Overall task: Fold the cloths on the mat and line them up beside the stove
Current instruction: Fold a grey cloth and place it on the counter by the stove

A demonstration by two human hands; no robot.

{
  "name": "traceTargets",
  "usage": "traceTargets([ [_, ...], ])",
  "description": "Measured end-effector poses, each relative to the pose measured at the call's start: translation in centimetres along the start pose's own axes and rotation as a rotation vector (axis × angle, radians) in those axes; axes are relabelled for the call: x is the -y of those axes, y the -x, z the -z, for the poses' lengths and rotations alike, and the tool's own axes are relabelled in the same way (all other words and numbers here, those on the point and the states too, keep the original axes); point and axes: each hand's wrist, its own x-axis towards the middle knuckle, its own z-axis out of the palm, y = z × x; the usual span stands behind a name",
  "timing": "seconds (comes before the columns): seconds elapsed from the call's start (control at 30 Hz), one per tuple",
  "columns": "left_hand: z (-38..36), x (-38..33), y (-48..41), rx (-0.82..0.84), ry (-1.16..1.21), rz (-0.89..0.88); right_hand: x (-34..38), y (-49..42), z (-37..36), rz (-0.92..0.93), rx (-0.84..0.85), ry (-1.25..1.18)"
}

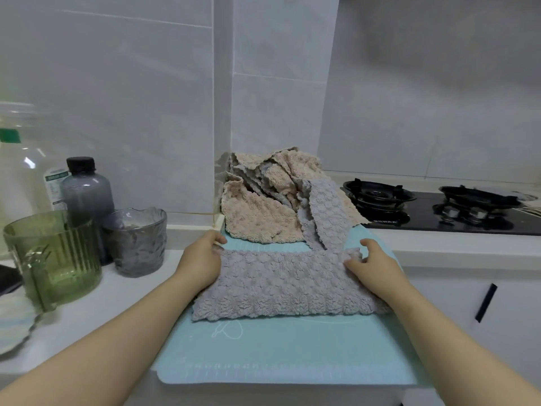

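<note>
Grey cloth (281, 285) lay folded on the mat (263, 356), just in front of the heap of cloths (263, 200). Left hand (202, 259) pinched its far left corner; right hand (369, 265) curled, fingertips pressing the far right corner. Looked soft, fluffy, light, limp w/ no stiffness, so prob. best taken by corners or edges, smoothed flat. Stove (439, 209) sat right of the heap, apart from grey cloth.

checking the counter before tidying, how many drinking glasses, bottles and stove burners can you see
Glasses: 2, the green glass and the grey glass
Bottles: 2, the dark-capped bottle and the clear bottle
Burners: 2, the left burner and the right burner
Total: 6
</note>
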Motion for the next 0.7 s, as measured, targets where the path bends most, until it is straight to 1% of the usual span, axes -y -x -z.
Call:
traceTargets([
  [0.07, 0.5, -1.1, 0.5, 0.057, -0.199, -0.097, 0.2, 0.5, 0.4, -0.024, 0.040, 0.145],
  [0.1, 0.7, -2.0, 1.1, 0.028, -0.286, -0.165, 0.3, 0.7, 0.7, -0.036, 0.064, 0.200],
  [0.17, 0.5, -3.9, 2.9, -0.039, -0.322, -0.327, 0.3, 1.4, 1.1, -0.062, 0.100, 0.261],
  [0.2, 0.1, -4.5, 3.7, 0.009, -0.313, -0.398, 0.3, 1.6, 1.2, -0.084, 0.113, 0.271],
  [0.23, -0.5, -4.9, 4.5, 0.116, -0.328, -0.437, 0.2, 1.8, 1.4, -0.108, 0.119, 0.266],
  [0.3, -2.0, -4.9, 5.9, 0.385, -0.470, -0.387, -0.3, 2.1, 1.5, -0.142, 0.123, 0.208],
  [0.33, -2.6, -4.6, 6.5, 0.470, -0.567, -0.351, -0.6, 2.2, 1.5, -0.150, 0.124, 0.178],
  [0.37, -3.0, -4.3, 6.7, 0.504, -0.643, -0.328, -0.9, 2.4, 1.5, -0.152, 0.127, 0.162],
  [0.47, -3.1, -4.2, 7.1, 0.507, -0.701, -0.311, -1.0, 3.2, 2.0, -0.161, 0.137, 0.126],
  [0.6, -2.4, -5.0, 7.0, 0.583, -0.691, -0.285, -0.1, 4.4, 2.5, -0.178, 0.103, -0.036],
  [0.63, -2.0, -5.2, 6.9, 0.581, -0.684, -0.306, 0.1, 4.6, 2.6, -0.176, 0.078, -0.094],
  [0.7, -1.2, -5.1, 6.7, 0.508, -0.686, -0.407, 0.5, 4.9, 2.7, -0.171, 0.039, -0.213],
])
